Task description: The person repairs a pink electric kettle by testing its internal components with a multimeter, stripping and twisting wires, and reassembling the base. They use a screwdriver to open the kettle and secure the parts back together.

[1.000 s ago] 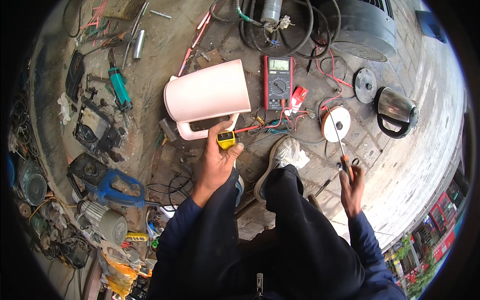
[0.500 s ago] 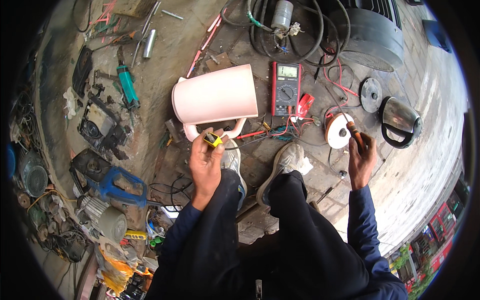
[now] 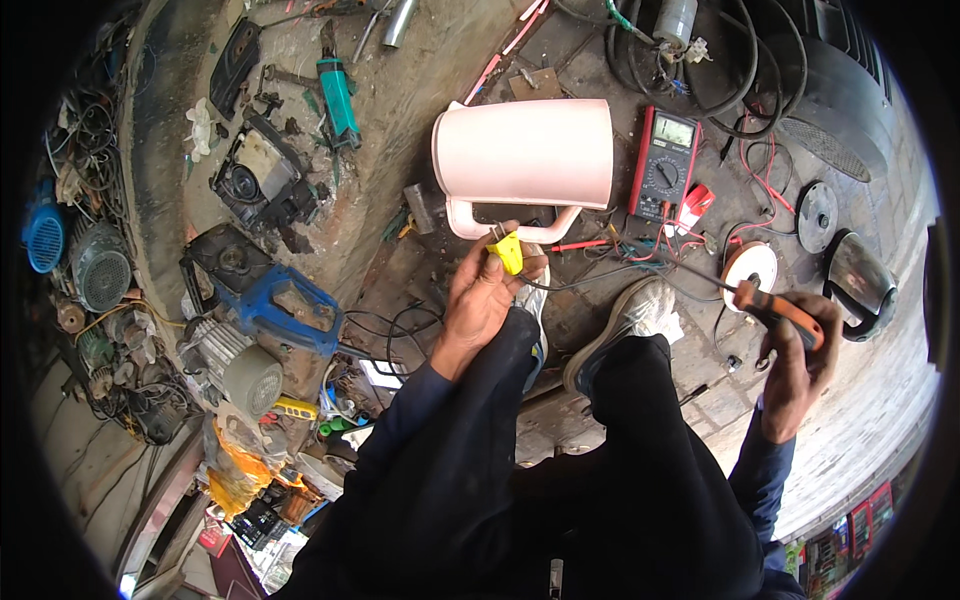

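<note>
My left hand (image 3: 485,290) grips a small yellow plug (image 3: 508,252) with a cable, just below the handle of a pale pink kettle body (image 3: 522,152) lying on its side. My right hand (image 3: 800,365) holds an orange-and-black screwdriver (image 3: 775,310), its shaft angled up-left in front of a round white kettle base (image 3: 748,261). A red-cased multimeter (image 3: 664,165) lies right of the kettle body, with red and black leads around it. A dark metal disc (image 3: 818,216) and a steel kettle part with black handle (image 3: 862,270) lie at the right.
Coiled cable with a cylindrical capacitor (image 3: 677,22) and a large dark motor (image 3: 830,100) are at upper right. A teal tool (image 3: 337,100), blue machine (image 3: 285,310), grey motor (image 3: 245,375) and piles of parts crowd the left. My shoes (image 3: 632,325) rest on the pavers.
The view has shifted, moving the scene rightward in the frame. The screwdriver has swung from steep to shallow, tip pointing left. The yellow plug has turned in my left hand.
</note>
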The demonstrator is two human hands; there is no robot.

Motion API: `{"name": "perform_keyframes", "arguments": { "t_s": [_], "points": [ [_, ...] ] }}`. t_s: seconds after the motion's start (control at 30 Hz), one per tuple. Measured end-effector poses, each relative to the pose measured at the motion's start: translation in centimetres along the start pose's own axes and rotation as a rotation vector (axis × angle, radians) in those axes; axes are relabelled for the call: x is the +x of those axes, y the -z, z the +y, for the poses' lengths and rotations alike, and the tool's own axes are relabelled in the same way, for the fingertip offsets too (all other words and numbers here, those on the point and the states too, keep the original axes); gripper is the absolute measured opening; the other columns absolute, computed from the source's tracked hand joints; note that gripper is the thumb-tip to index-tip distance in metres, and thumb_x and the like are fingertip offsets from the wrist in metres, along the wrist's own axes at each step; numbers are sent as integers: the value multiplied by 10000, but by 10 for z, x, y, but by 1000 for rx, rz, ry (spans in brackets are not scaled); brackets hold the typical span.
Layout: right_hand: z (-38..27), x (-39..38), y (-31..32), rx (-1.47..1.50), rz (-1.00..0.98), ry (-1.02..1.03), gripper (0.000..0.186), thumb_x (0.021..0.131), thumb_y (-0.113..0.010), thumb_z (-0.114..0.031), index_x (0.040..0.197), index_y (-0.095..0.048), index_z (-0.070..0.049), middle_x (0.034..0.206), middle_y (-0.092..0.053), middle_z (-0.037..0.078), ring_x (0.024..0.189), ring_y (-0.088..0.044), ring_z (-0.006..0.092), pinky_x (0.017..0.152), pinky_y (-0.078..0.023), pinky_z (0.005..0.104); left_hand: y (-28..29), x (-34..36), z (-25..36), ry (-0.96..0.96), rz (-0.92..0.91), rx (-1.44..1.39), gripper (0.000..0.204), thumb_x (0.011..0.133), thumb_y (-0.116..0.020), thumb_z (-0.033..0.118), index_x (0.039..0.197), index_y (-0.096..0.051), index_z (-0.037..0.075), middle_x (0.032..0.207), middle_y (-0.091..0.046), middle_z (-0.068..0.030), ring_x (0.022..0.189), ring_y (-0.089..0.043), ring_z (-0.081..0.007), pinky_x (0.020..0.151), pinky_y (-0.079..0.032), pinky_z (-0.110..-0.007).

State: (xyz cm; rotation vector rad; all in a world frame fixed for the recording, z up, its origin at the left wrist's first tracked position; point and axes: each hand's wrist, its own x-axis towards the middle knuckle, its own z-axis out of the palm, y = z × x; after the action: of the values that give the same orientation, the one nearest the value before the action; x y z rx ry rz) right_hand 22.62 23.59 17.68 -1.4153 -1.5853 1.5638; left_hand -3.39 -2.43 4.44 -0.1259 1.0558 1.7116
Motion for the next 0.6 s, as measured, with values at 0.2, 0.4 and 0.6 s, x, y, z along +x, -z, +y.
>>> {"name": "perform_keyframes", "arguments": {
  "t_s": [0.2, 0.4, 0.6],
  "points": [
    [-4, 6, -58, 58, -244, -68, 274, 920, -729, -21, 1119, -541, -14, 1092, -630, 79, 906, -577, 116, 838, -480, 266, 7, -2, -1, 50, -28, -55, 531, 1111, -521, 285, 1548, -431, -4, 1330, -641, -130, 1189, -674, -291, 1078, -525, -460],
    [-6, 7, -69, 66, -303, -42, 284, 907, -749, -33, 1101, -543, -16, 1090, -627, 90, 986, -582, 157, 941, -471, 310, 7, -2, -2, 50, -7, -103, 491, 1117, -500, 254, 1526, -454, -13, 1500, -561, -122, 1177, -681, -299, 1062, -546, -466],
    [-5, 8, -70, 85, -331, -29, 280, 908, -749, -27, 1097, -542, -11, 1076, -624, 91, 971, -574, 160, 933, -467, 311, 5, -2, -2, 60, 25, -98, 482, 1105, -542, 270, 1516, -493, 21, 1438, -605, -103, 1180, -668, -285, 1072, -526, -464]
  ]
}}
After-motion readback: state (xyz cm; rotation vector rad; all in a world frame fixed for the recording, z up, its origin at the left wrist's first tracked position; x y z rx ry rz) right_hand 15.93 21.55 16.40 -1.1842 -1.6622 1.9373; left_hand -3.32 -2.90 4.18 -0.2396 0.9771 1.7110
